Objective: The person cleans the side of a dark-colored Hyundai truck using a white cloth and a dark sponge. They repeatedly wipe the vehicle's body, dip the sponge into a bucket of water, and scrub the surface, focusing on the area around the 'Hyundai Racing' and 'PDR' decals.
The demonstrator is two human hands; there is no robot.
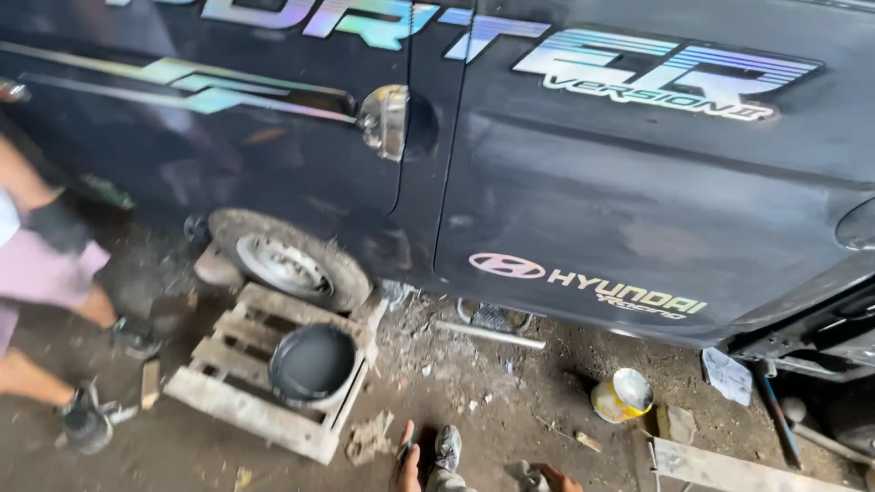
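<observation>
Grey shoe (447, 448) sits on the dirt floor (456, 383) at the very bottom of the view, between the left hand (406, 466) and the right hand (558, 479), close to both. The left hand rises beside it with its fingers seemingly held together, though the frame edge cuts them off and I cannot tell whether they pinch anything. Only the knuckles of the right hand show, next to a crumpled grey rag (524, 472), so its fingers cannot be read either. Any work this low is best done with a steady stance, since the floor is strewn with rubble and scraps. A little farther off, a yellow tin (612, 401) with its lid tilted stands to the right, and a wooden pallet (239, 401) carrying a black bucket (312, 364) lies to the left; both seem easy to knock. Another person's legs (46, 282) stand at the far left. Beyond these, a metal tube (488, 334) lies under the dark blue van (638, 191), whose wheel (287, 264) touches the pallet's far edge.
</observation>
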